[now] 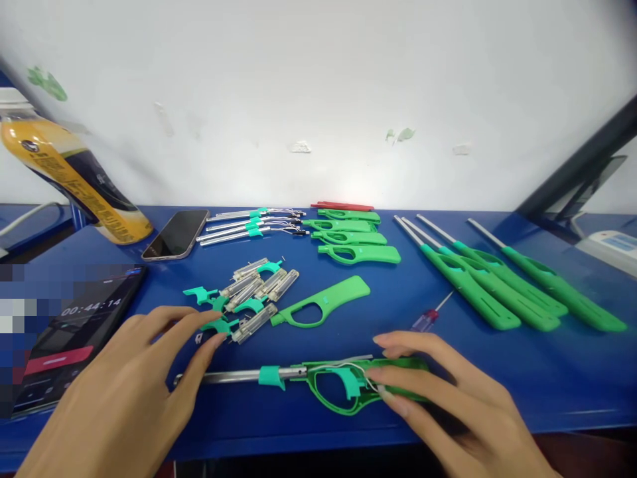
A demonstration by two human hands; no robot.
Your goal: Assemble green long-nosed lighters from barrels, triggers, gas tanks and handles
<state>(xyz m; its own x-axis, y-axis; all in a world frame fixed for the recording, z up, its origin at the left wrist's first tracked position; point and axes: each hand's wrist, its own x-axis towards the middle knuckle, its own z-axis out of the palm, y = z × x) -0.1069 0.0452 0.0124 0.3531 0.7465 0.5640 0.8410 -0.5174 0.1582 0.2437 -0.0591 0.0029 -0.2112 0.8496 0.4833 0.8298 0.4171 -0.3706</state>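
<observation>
A half-assembled green lighter [343, 384] with a metal tube and a teal trigger lies near the front edge of the blue table [547, 372]. My right hand [448, 392] rests on its handle, fingers stretched out and pressing on it. My left hand [134, 392] reaches with spread fingers to a pile of teal-and-clear valve parts [249, 299], its fingertips touching the nearest one. A loose green handle shell [323, 303] lies just beyond the lighter.
Three finished green lighters [497, 282] lie at the right, and a small screwdriver [428, 320]. Green handle shells [351, 239] and metal tube assemblies [249, 226] sit at the back. At the left are two phones [176, 234], one showing a timer [74, 332], and a yellow bottle [70, 176].
</observation>
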